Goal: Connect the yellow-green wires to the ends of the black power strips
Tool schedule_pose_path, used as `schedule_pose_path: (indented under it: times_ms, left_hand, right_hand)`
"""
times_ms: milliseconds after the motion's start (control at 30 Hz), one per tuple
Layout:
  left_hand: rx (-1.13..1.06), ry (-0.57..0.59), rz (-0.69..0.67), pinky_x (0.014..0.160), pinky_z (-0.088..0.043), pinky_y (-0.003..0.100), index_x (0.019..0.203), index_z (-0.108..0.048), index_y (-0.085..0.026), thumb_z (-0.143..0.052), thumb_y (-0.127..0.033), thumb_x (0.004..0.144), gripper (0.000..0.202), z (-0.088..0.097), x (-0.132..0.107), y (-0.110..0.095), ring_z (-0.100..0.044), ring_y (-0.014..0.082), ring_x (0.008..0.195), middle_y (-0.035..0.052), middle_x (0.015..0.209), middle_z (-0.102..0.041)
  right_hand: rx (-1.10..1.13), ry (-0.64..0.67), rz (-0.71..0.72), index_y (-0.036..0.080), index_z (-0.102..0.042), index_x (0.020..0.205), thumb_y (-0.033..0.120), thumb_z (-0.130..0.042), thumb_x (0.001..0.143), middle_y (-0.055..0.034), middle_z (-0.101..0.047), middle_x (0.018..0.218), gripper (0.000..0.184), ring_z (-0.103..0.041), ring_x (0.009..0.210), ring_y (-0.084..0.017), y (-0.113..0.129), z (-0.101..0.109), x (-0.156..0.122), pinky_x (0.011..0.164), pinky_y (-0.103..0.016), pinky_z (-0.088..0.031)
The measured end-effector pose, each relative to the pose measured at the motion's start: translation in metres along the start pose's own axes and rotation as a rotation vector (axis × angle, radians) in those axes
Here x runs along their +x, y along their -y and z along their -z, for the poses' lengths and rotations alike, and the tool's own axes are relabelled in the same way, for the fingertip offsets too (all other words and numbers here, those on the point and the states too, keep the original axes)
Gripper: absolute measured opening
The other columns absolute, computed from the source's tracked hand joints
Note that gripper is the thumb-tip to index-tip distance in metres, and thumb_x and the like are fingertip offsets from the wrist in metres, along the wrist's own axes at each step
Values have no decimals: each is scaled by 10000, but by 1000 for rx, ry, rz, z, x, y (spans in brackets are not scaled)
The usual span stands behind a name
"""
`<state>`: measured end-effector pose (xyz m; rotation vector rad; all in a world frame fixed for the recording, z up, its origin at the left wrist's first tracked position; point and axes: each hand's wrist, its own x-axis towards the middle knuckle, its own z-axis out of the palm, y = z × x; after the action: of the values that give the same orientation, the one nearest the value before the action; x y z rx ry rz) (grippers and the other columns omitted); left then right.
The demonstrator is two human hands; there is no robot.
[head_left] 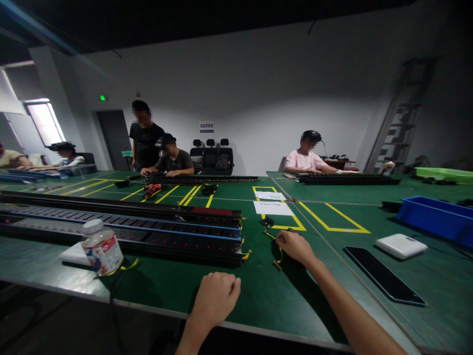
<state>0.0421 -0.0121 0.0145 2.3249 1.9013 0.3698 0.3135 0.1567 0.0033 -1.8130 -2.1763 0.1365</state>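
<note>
My right hand point(294, 247) is closed in a pinch on a short yellow-green wire point(280, 256). Small brass-coloured end pieces show at both ends of this wire, close to the green tabletop. Just beyond the fingers lies a small black part point(268, 223). My left hand point(217, 299) is curled into a loose fist by the table's front edge, and nothing sticks out of it. To its upper left are long black rails point(207, 242) with rows of red dots and a blue strip. Yellow-green wire ends point(246, 255) stick out at their right end.
A labelled clear jar point(103, 249) stands by the rails at left. On the right are a black tablet-like slab point(384, 275), a white box point(401, 246) and a blue bin point(438, 219). Paper sheets point(273, 208) and a red drill point(151, 190) lie farther back. Several people work beyond.
</note>
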Motion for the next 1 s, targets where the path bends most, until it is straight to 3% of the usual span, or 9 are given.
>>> schedule_pose_path:
  times_ms: [1000]
  left_hand:
    - [-2,-5,2,651,-381,280,748,-702,-202,-378,-348,1026,451,0,0,0,-677,183,716,47,766,-733]
  right_hand:
    - [-32,6,-8,222,-736,992,289,-545,951,-106,-732,974,207,-688,889,-243,-3,-2,2,660,-286,-362]
